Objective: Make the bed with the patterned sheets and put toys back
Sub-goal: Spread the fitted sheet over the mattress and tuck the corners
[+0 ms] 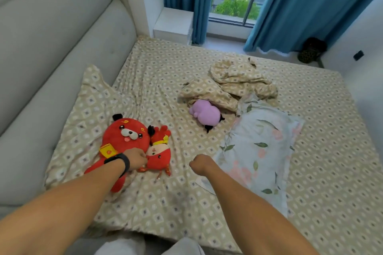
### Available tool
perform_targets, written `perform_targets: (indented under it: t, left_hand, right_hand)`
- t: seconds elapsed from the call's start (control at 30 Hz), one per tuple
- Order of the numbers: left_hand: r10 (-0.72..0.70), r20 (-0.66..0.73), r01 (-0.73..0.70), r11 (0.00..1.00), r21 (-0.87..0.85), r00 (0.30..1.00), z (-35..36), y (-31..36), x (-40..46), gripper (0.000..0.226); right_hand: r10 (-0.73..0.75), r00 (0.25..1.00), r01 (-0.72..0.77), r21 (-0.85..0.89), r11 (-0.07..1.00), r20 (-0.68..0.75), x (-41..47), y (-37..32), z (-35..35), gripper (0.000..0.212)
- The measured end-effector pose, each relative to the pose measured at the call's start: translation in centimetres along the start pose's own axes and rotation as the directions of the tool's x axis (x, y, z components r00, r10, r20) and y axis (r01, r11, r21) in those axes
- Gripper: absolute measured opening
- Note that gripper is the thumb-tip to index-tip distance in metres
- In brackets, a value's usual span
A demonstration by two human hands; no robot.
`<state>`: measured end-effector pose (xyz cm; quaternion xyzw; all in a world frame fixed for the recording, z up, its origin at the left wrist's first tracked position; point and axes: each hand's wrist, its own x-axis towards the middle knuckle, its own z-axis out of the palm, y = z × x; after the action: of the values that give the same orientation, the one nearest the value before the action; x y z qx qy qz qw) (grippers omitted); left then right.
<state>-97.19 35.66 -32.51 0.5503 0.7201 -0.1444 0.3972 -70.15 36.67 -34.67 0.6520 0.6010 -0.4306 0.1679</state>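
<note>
A beige patterned sheet [157, 198] covers the mattress, wrinkled near the headboard. A big red plush bear [124, 134] lies at the left, and a small red plush doll [159, 155] rests against its right side. My left hand [135, 158], with a black band on the wrist, is closed where the two red toys meet and touches the small doll. My right hand [200, 163] hovers as a fist over the sheet, holding nothing. A purple plush [205, 115] lies mid-bed, half under a crumpled patterned cover [234, 85]. A floral pillow [261, 151] lies to the right.
A grey padded headboard [51, 58] runs along the left. Beyond the bed's far edge are a white ledge [174, 25], blue curtains [306, 6] and a window. A dark bag [310, 51] sits on the floor at the far right corner.
</note>
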Motion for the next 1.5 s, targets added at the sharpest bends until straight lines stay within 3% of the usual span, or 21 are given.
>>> perform_targets:
  t: [0.13, 0.27, 0.43, 0.6, 0.77, 0.9, 1.1, 1.13, 1.23, 1.27, 1.4, 1.5]
  left_hand:
    - [-0.108, -0.106, 0.1, 0.992, -0.075, 0.988, -2.4, -8.7, -0.1, 0.013]
    - [-0.24, -0.155, 0.186, 0.936, -0.298, 0.958, -3.2, -17.2, 0.7, 0.01]
    - [-0.423, -0.097, 0.322, 0.802, -0.503, 0.901, -4.4, -28.6, 3.4, 0.067]
    - [-0.566, -0.083, 0.388, 0.656, -0.647, 0.82, -5.0, -36.1, 8.4, 0.084]
    - [-0.554, 0.087, 0.443, 0.551, -0.707, 0.828, -3.1, -39.2, 13.0, 0.107]
    - [-0.467, 0.107, 0.375, 0.531, -0.76, 0.878, -2.0, -38.0, 16.0, 0.104]
    - [-0.345, 0.074, 0.257, 0.522, -0.813, 0.936, -4.8, -30.9, 16.5, 0.044]
    - [-0.316, 0.069, 0.238, 0.535, -0.811, 0.946, -5.1, -29.0, 16.3, 0.045]
    - [-0.209, 0.017, 0.134, 0.56, -0.818, 0.978, -1.2, -24.9, 19.7, 0.103]
    - [-0.189, 0.028, 0.126, 0.528, -0.84, 0.982, 0.3, -24.1, 20.8, 0.106]
    - [-0.132, 0.005, 0.052, 0.361, -0.931, 0.991, -5.3, -14.4, 10.5, 0.035]
    - [-0.068, -0.052, -0.028, 0.305, -0.952, 0.996, -8.3, -8.2, 6.2, 0.021]
  right_hand:
    - [-0.148, 0.988, 0.147, -0.02, 0.989, -0.039, 0.3, -9.6, 1.2, 0.039]
    - [-0.268, 0.963, 0.268, -0.016, 0.963, -0.035, 0.8, -18.6, 3.5, 0.031]
    - [-0.319, 0.948, 0.319, -0.07, 0.945, 0.015, 3.4, -29.1, 8.3, 0.036]
    - [-0.336, 0.94, 0.342, -0.122, 0.932, 0.065, 6.5, -36.8, 12.0, 0.046]
    - [-0.306, 0.95, 0.312, -0.127, 0.941, 0.066, 9.5, -38.6, 14.3, 0.043]
    - [-0.214, 0.974, 0.221, -0.117, 0.968, 0.073, 9.9, -36.3, 15.0, 0.041]
    - [-0.064, 0.998, 0.064, 0.045, 0.997, 0.012, 9.0, -32.0, 13.7, 0.038]
    - [-0.042, 0.999, 0.043, 0.1, 0.994, -0.009, 8.6, -31.5, 13.0, 0.037]
    - [0.046, 0.997, -0.022, 0.331, 0.943, -0.065, 7.7, -29.3, 11.1, 0.038]
    - [0.071, 0.995, -0.038, 0.409, 0.912, -0.066, 7.9, -29.3, 11.0, 0.043]
    - [0.118, 0.987, -0.014, 0.666, 0.746, -0.112, 5.8, -25.7, 7.4, 0.051]
    - [0.111, 0.994, -0.076, 0.772, 0.631, 0.008, 3.4, -20.9, 4.5, 0.063]
